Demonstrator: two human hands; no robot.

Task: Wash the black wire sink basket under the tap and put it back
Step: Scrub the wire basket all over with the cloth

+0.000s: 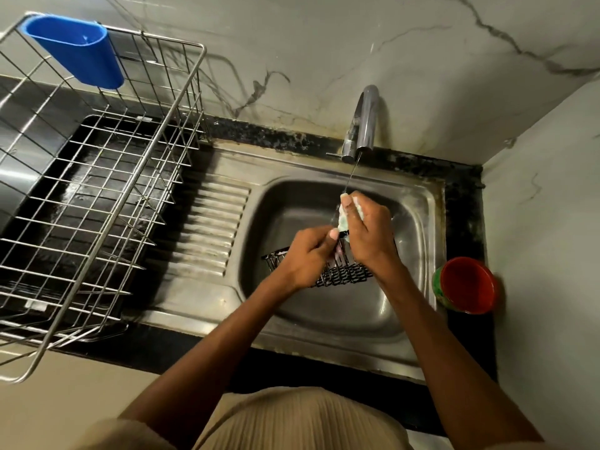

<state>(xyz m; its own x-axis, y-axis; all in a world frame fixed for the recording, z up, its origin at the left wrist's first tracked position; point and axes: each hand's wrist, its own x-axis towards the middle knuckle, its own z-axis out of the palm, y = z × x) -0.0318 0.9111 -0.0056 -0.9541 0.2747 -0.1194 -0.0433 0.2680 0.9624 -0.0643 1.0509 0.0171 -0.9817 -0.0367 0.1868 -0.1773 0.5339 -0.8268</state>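
The black wire sink basket (341,274) hangs over the steel sink bowl (292,203), tilted, with foam on its wires. My left hand (308,254) grips its upper edge from the left. My right hand (367,232) holds a soapy green-and-white sponge (343,219) against the basket's top. A thin stream of water runs from the chrome tap (363,121) down onto the sponge. Part of the basket is hidden behind both hands.
A large steel wire dish rack (107,196) with a blue plastic holder (78,50) stands on the counter at left. A red and green tub (467,284) sits on the black counter edge right of the sink. Marble walls close off the back and right.
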